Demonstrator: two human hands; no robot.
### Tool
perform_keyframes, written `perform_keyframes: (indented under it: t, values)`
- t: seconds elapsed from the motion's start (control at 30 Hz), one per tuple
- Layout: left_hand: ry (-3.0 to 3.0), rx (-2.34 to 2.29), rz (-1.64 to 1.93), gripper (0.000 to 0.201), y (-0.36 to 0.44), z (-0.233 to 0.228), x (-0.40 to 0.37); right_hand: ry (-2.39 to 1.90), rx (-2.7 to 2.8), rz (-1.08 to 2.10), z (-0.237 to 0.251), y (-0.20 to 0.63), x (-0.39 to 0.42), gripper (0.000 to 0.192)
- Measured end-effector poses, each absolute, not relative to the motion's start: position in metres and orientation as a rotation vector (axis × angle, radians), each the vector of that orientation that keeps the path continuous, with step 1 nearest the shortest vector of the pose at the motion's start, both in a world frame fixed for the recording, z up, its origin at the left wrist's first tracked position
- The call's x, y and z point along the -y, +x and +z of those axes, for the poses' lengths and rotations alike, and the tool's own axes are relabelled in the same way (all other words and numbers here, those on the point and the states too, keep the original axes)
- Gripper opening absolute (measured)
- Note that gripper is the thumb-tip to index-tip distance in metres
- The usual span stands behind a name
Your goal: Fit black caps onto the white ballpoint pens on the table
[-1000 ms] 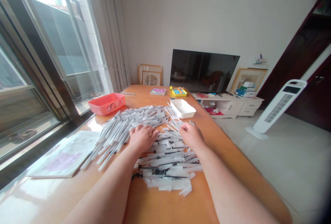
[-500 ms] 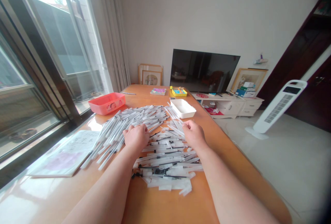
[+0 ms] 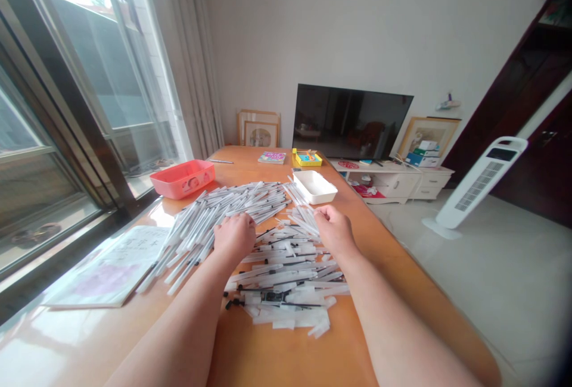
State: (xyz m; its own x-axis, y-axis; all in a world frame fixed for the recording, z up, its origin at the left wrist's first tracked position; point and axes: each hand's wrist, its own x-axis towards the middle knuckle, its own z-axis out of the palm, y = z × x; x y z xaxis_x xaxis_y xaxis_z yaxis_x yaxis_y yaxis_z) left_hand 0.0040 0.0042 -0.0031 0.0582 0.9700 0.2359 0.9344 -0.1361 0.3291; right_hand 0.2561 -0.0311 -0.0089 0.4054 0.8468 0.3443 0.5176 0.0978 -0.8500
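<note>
My left hand (image 3: 235, 236) is closed with its fingers curled down, over the right side of a spread of assembled white pens (image 3: 192, 232). Whatever lies in its fingers is hidden behind the knuckles. Across from it my right hand (image 3: 334, 230) is pinched at thumb and forefinger, beside a group of clear pen tubes (image 3: 302, 215); I cannot make out what it holds. Between and below both hands lies a heap of loose pen parts (image 3: 286, 277), with translucent barrels, dark refills and small black pieces.
A red plastic basket (image 3: 184, 187) stands behind the pens on the left, a white tray (image 3: 315, 190) on the right. A notebook (image 3: 107, 274) lies at the left edge. Farther back are a small yellow box (image 3: 308, 161) and a booklet (image 3: 271, 158) on the wooden table (image 3: 286, 357).
Both hands keep nearly the same place and closed shape. The whole view has shifted very slightly, with the scene a little farther left.
</note>
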Motion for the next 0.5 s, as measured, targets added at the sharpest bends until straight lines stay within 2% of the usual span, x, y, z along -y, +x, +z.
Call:
perform_keyframes:
  t: [0.13, 0.27, 0.37, 0.5]
  values:
    - [1.957, -1.487, 0.835, 0.027, 0.014, 0.007, 0.008, -1.385, 1.219, 0.721, -0.001, 0.245, 0.04, 0.034]
    - [1.792, -1.093, 0.848, 0.036, 0.027, 0.017, 0.027, -1.141, 1.151, 1.149, 0.009, 0.231, 0.052, 0.044]
    - [1.752, -0.991, 0.838, 0.04, 0.034, 0.018, 0.035, -0.985, 1.079, 1.239, 0.015, 0.225, 0.056, 0.044]
    - [1.883, -0.915, 0.988, 0.034, 0.041, 0.013, 0.038, -0.96, 0.957, 1.21, 0.018, 0.225, 0.056, 0.046]
